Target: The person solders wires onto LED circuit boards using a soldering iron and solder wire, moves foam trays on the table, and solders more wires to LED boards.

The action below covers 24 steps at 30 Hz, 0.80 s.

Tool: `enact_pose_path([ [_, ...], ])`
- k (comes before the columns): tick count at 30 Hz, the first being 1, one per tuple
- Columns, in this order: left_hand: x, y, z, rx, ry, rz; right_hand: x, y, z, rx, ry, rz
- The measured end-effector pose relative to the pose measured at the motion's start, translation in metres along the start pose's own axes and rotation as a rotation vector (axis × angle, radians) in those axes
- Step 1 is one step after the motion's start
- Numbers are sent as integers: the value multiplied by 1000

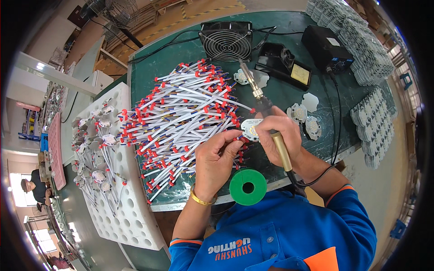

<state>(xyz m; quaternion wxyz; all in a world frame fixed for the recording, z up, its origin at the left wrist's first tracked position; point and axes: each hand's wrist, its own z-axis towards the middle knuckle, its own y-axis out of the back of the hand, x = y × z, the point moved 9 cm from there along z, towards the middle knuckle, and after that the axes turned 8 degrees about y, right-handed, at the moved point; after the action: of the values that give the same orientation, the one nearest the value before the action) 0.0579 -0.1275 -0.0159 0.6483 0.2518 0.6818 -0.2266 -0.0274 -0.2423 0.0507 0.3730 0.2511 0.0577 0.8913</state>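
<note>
Blue cloth of the wearer's shirt [298, 221] fills the near edge, and just beyond it a green spool [236, 186] sits at the rim of the green counter [282, 28]. The left hand [214, 160], with a gold bracelet [202, 197] at its wrist, has thumb and forefinger pinched together; whether something thin is between them, I cannot tell. Next to those tips is a white circuit board [251, 129], right against the right hand [282, 135], whose fingers are wrapped around a soldering iron [263, 104], its tip pointing away from the wearer. To the left spreads a heap of white wires [190, 113] with red collars, and past it a holed white foam block [131, 221] bearing wired boards [100, 176]. More boards [312, 128] lie right of the hands. Farther off stand a black iron holder [284, 65] with a yellow sponge [299, 73], a black control box [326, 47] and a fan [226, 41]; stacked panels [368, 54] line the right side.
</note>
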Motion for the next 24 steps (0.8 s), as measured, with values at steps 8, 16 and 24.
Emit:
enact_pose_path([
  [8, -16, -4, -1, -32, -80, 434, 4, -14, -1, 202, -13, 43],
  [16, 0, -4, 1, 90, 60, 4, -3, 17, 5, -132, -34, 18],
  [24, 5, -9, 1, 142, 119, -7, 3, 3, 1, -6, -28, 24],
])
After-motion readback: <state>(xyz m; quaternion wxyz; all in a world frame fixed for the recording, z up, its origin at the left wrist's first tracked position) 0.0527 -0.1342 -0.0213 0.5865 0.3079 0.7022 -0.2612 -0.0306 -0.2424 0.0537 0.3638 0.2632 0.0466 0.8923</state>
